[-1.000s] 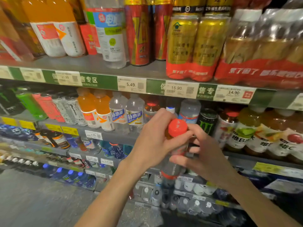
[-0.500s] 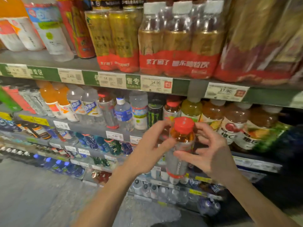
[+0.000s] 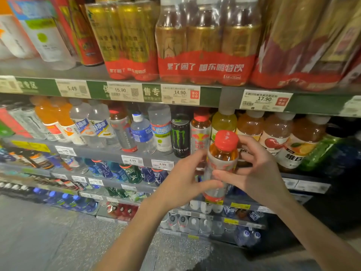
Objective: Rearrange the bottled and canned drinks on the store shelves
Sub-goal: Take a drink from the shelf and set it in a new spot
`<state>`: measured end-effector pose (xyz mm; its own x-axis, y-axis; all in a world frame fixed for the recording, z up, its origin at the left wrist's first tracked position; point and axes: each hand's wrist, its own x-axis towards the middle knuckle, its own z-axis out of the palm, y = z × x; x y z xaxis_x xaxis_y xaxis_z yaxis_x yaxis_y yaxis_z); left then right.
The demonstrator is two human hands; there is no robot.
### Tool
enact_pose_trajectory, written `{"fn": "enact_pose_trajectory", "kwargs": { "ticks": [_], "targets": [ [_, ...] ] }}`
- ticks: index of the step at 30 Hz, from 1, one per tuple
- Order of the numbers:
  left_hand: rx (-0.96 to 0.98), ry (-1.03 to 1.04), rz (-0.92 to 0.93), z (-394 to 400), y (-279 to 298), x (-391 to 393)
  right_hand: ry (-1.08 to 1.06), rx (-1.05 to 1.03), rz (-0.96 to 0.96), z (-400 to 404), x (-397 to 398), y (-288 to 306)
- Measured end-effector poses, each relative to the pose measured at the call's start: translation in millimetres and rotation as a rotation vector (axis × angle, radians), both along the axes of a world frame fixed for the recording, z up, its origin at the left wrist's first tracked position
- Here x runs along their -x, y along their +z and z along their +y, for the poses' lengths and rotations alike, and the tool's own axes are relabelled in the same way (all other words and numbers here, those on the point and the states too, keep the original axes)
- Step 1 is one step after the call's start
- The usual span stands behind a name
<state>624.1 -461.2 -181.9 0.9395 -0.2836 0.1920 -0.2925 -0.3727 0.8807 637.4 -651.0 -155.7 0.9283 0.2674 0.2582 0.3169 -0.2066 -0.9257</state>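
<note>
Both hands hold a clear plastic bottle [image 3: 221, 163] of amber drink upright, its ribbed red cap [image 3: 226, 140] pointing up, in front of the middle shelf's front edge [image 3: 109, 153]. The left hand [image 3: 183, 182] and right hand [image 3: 259, 173] curl around its silver-labelled cylindrical body.

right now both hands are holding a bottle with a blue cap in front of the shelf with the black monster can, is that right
Not quite: the cap is red, not blue. The head view shows the left hand and right hand holding the amber bottle with a red cap, in front of the shelf with the black Monster can.
</note>
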Motion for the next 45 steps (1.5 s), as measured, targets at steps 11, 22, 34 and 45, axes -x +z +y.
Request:
{"fn": "enact_pose_trajectory", "kwargs": {
  "ticks": [11, 22, 34, 45],
  "targets": [
    [-0.116, 0.107, -0.18, 3.5, -4.2, -23.9, -0.075, -0.003, -0.002, -12.7, -6.7, -8.2],
    [-0.339, 0.39, -0.217, -52.4, 42.8, -92.3, 0.005, 0.028, -0.073, -75.4, -22.9, -7.1],
    [-0.415, 0.375, -0.286, -55.4, 30.2, -72.3, 0.034, 0.045, -0.038, -90.7, -34.7, -8.2],
    [-0.233, 0.312, -0.381, -33.7, 30.8, -26.4, 0.045, 0.083, -0.098, -80.7, -42.3, -8.8]
  ]
}}
